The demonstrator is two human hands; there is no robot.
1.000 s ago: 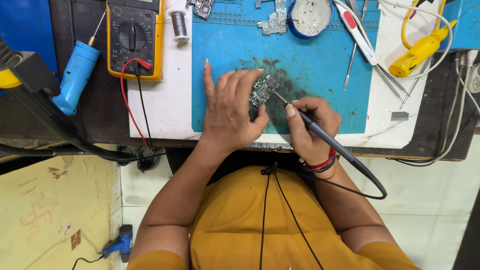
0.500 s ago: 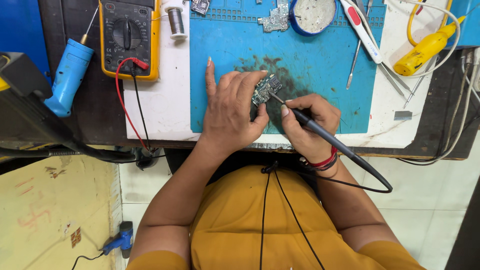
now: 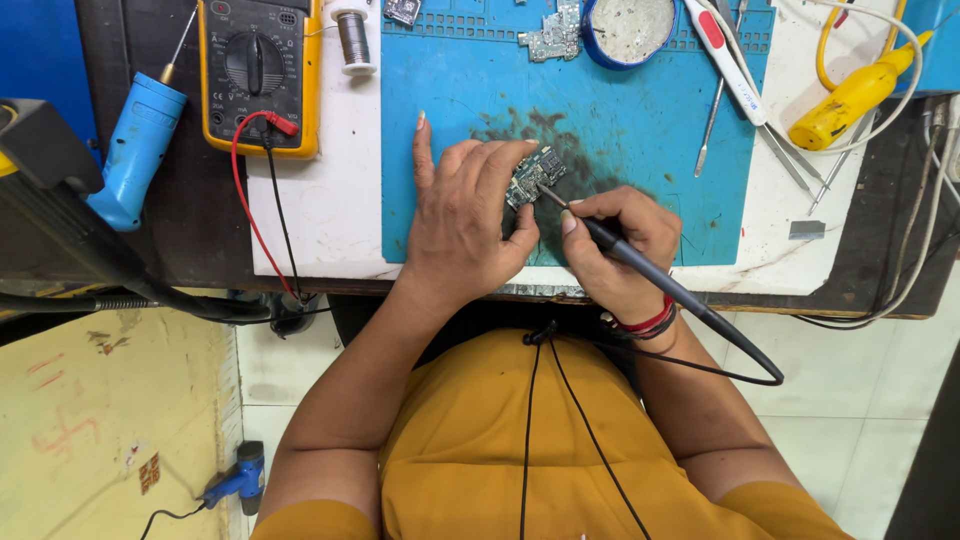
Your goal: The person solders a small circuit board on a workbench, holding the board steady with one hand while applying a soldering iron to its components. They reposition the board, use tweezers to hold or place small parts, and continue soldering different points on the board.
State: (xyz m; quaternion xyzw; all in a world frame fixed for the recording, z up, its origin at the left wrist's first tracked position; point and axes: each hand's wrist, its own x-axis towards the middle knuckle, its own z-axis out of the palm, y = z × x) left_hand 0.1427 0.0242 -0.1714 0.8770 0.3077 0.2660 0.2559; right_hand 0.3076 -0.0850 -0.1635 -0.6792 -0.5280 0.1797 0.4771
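Observation:
A small circuit board (image 3: 534,175) lies on the blue work mat (image 3: 640,120), over a dark stained patch. My left hand (image 3: 463,220) rests flat on the mat and pins the board's left edge under its fingertips. My right hand (image 3: 620,250) grips a black soldering iron (image 3: 640,265) like a pen. Its metal tip touches the board from the right. The iron's black cable loops off past my right wrist, which wears red and black bands.
A yellow multimeter (image 3: 260,70) with red and black leads sits at the back left, beside a solder spool (image 3: 352,38). A blue tool (image 3: 135,150) lies far left. A round tin (image 3: 632,25), another board (image 3: 550,35), tweezers (image 3: 708,125) and a yellow tool (image 3: 850,100) lie behind.
Both hands stay on the board with the iron's tip against it. The view has drifted slightly, and little else has shifted.

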